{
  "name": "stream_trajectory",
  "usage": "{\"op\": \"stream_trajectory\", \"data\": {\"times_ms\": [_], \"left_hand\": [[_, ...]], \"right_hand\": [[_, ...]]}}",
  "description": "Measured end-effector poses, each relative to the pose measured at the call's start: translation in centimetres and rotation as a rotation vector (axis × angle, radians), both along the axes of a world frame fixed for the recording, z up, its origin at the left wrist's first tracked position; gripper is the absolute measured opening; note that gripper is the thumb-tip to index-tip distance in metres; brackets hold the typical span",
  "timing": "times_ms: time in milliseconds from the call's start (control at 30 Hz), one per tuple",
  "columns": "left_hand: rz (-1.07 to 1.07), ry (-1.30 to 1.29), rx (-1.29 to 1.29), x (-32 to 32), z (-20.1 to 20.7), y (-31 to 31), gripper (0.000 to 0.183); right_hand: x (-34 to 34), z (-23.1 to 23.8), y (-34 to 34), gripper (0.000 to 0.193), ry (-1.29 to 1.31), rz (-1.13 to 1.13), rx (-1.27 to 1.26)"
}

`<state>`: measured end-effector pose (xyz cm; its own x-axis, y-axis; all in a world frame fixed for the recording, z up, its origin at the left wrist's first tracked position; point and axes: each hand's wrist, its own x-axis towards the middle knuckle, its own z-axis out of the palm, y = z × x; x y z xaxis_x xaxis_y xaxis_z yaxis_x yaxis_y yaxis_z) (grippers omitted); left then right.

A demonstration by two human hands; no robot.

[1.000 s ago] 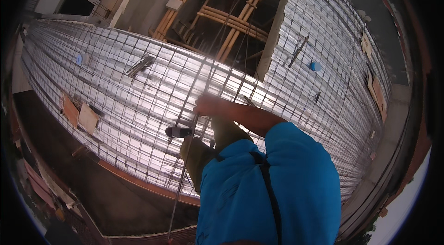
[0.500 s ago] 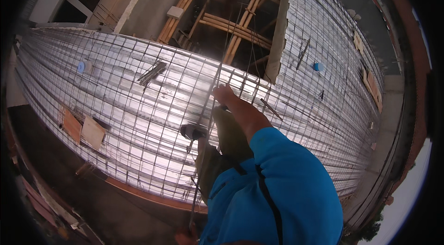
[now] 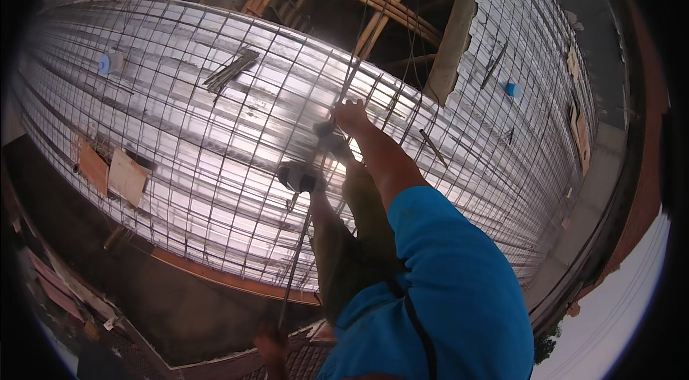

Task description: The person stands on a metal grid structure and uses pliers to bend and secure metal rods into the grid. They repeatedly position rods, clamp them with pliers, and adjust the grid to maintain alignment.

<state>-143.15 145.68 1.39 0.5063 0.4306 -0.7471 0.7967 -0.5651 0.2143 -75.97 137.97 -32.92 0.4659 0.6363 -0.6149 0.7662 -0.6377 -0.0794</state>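
Note:
Ahead of my body, my right hand (image 3: 349, 116) is closed around a long thin steel bar (image 3: 295, 261), its arm stretched forward from the blue sleeve. Down at the lower left, my left hand (image 3: 271, 345) is dim and slightly blurred, closed at the near end of that bar. Between the hands the bar passes beside my legs and shoes (image 3: 296, 177). Under it lies a grid of thin reinforcing bars (image 3: 215, 122) over shiny ribbed metal sheets. Past my right hand, bars continue toward the far edge of the deck.
Loose short bars (image 3: 231, 71) lie in a bundle on the grid at left. Board pieces (image 3: 128, 177) rest near the left edge, beside a drop. Beyond the far edge is an opening with bamboo poles (image 3: 384, 7). A blue round object (image 3: 511, 89) sits at right.
My view has shifted, so the deck and bamboo sit higher in the picture. Both hands appear further up, still on the bar. My right shoe now shows beside the right hand.

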Motion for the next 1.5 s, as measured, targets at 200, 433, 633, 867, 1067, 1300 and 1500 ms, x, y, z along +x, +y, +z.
{"op": "stream_trajectory", "data": {"times_ms": [200, 433, 633, 867, 1067, 1300, 1500], "left_hand": [[-0.066, -0.296, 0.181, 6.1, -9.1, 0.8, 0.033], [-0.043, -0.121, 0.037, 25.5, -13.9, 4.0, 0.03], [-0.056, -0.06, 0.015, 34.7, -22.2, 3.2, 0.038], [-0.064, 0.003, 0.07, 28.9, -18.2, 2.1, 0.047], [-0.075, 0.021, -0.034, 18.3, -22.7, 3.8, 0.04], [-0.116, -0.066, 0.022, 14.7, -29.5, 3.6, 0.029], [-0.047, -0.239, -0.002, 20.7, -41.6, 4.7, 0.029]], "right_hand": [[-3.9, -4.6, -1.2, 0.041, 0.186, -0.372, 0.291], [-16.2, 1.8, -1.0, 0.056, 1.022, -1.599, 0.079], [-19.8, -2.9, 1.5, 0.045, 1.339, -2.103, 0.699], [-16.1, -27.9, -1.5, 0.021, 0.859, -1.878, 0.981], [-4.6, -42.0, -3.9, 0.024, 0.19, -1.261, 1.432], [-7.9, -27.5, 4.4, 0.03, 0.852, -2.044, 0.579], [-17.8, -21.7, 6.7, 0.038, 0.871, -2.056, 0.514]]}}
